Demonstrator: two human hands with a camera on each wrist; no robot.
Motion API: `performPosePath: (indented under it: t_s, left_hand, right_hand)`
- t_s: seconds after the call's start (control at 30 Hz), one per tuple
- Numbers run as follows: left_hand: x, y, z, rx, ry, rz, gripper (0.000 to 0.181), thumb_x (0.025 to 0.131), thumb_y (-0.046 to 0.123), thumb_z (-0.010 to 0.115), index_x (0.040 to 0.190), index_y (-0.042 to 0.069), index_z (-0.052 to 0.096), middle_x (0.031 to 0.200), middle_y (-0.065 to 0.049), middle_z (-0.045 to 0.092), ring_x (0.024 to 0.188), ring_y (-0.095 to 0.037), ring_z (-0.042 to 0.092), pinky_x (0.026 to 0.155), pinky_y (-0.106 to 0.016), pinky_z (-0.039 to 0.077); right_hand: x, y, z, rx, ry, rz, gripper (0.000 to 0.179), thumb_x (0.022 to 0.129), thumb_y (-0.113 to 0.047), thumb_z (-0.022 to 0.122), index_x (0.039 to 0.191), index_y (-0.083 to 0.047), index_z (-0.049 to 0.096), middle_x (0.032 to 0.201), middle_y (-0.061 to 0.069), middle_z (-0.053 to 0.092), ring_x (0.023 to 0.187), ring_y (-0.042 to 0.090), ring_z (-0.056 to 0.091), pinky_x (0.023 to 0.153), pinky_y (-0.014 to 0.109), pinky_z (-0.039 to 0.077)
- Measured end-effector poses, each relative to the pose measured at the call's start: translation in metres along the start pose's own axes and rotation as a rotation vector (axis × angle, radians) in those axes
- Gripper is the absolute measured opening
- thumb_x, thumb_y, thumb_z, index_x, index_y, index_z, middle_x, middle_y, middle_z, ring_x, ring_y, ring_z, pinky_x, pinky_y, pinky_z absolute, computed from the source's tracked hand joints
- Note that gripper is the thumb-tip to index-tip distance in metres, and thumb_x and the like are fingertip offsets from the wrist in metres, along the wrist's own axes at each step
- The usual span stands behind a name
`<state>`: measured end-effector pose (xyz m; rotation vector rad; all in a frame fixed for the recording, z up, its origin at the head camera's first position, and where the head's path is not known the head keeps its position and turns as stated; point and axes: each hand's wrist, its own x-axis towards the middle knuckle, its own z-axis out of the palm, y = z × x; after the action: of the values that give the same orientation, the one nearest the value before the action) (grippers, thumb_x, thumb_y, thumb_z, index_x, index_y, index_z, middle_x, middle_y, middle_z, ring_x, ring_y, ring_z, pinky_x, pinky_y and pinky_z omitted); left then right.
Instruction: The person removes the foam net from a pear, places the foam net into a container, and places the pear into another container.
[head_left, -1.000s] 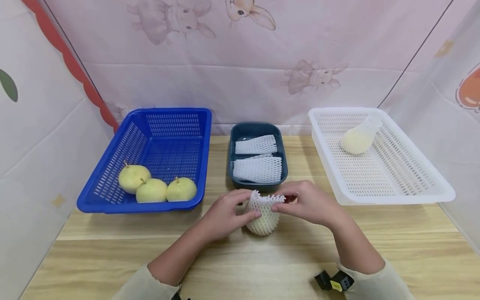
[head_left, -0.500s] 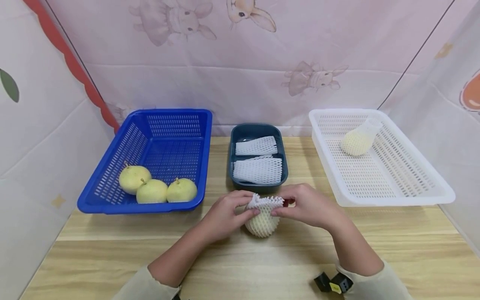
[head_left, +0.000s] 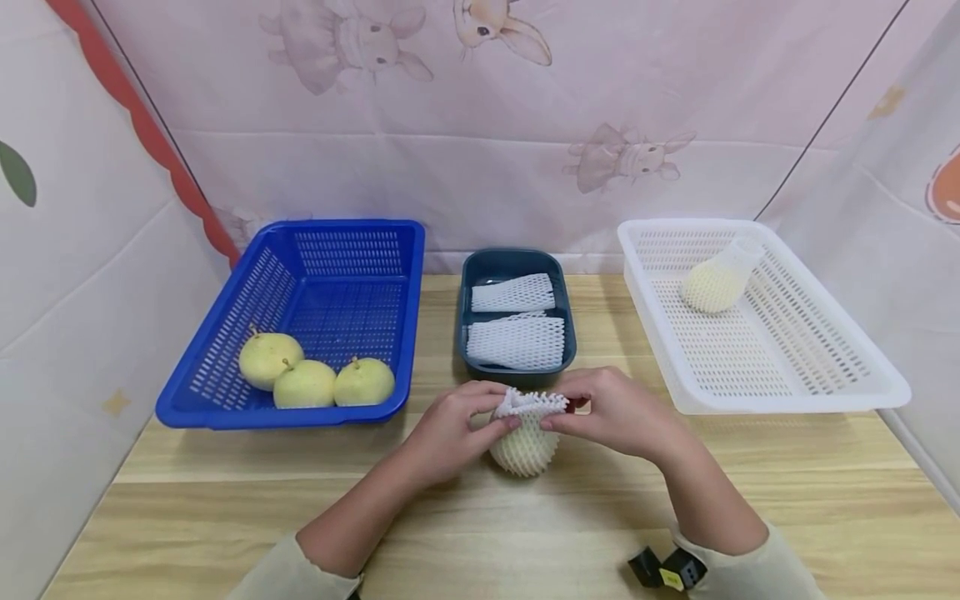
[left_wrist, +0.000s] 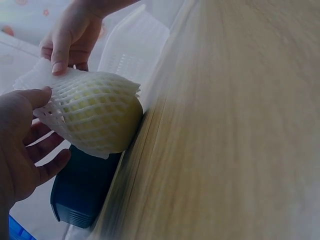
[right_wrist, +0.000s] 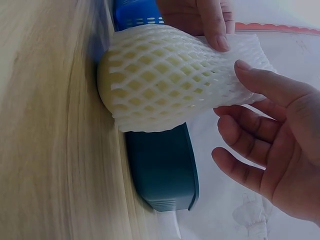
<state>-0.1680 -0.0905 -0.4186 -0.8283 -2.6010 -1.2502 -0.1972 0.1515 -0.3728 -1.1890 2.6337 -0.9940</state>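
A pale yellow pear (left_wrist: 131, 120) stands on the table inside a white foam net sleeve (head_left: 527, 433); the sleeve's loose top rises above the fruit. My left hand (head_left: 453, 427) pinches the top of the sleeve on its left side between thumb and fingers. On the opposite side my right hand (head_left: 618, 412) pinches the sleeve's top edge, its other fingers loosely bent in the right wrist view. Both wrist views show the pear's bottom bare below the netting, close to the wood. Just behind the hands sits a dark green tray (head_left: 517, 379) with flat foam net sleeves (head_left: 516, 340) in it.
At the left is a blue basket (head_left: 411, 333) with three pears (head_left: 303, 385) near its front. A white basket (head_left: 795, 402) at the right holds one sleeved pear (head_left: 712, 283). A patterned curtain (head_left: 480, 167) closes off the back of the wooden table (head_left: 487, 542).
Both hands have shifted slightly down at the sleeve's top, and the right fingers have moved a little inward. The sleeved pear stays in place.
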Motion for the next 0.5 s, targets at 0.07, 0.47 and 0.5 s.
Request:
performPosePath:
  t_s: [0.07,0.47,0.5]
  left_hand:
    - [-0.0002,0.0009,0.0001,-0.002,0.006,0.017,0.024,0.091,0.023,0.072,0.112,0.013,0.075,0.116,0.001,0.070,0.113,-0.010,0.062,0.097,-0.032,0.052]
    - [-0.0009,0.0060,0.0004,0.000,0.026,0.055,0.022,0.091,0.021,0.072,0.110,0.013,0.075,0.114,0.002,0.070,0.110,-0.009,0.062,0.094,-0.030,0.053]
    - [-0.0010,0.0066,0.0004,-0.002,0.026,0.053,0.021,0.091,0.021,0.072,0.111,0.013,0.075,0.114,0.002,0.070,0.109,-0.009,0.062,0.094,-0.029,0.053]
  right_hand:
    - [0.0002,-0.0006,0.0005,0.004,0.001,-0.004,0.006,0.087,-0.029,0.076,0.085,-0.027,0.070,0.082,-0.016,0.064,0.072,0.003,0.057,0.065,0.025,0.051]
    - [0.0002,-0.0039,0.0028,0.026,0.027,-0.032,0.005,0.087,-0.027,0.076,0.088,-0.024,0.072,0.086,-0.015,0.067,0.075,0.004,0.060,0.067,0.027,0.054]
    - [0.0003,-0.0041,0.0030,0.024,0.030,-0.035,0.005,0.087,-0.026,0.076,0.089,-0.024,0.072,0.086,-0.015,0.068,0.076,0.004,0.060,0.067,0.026,0.054]
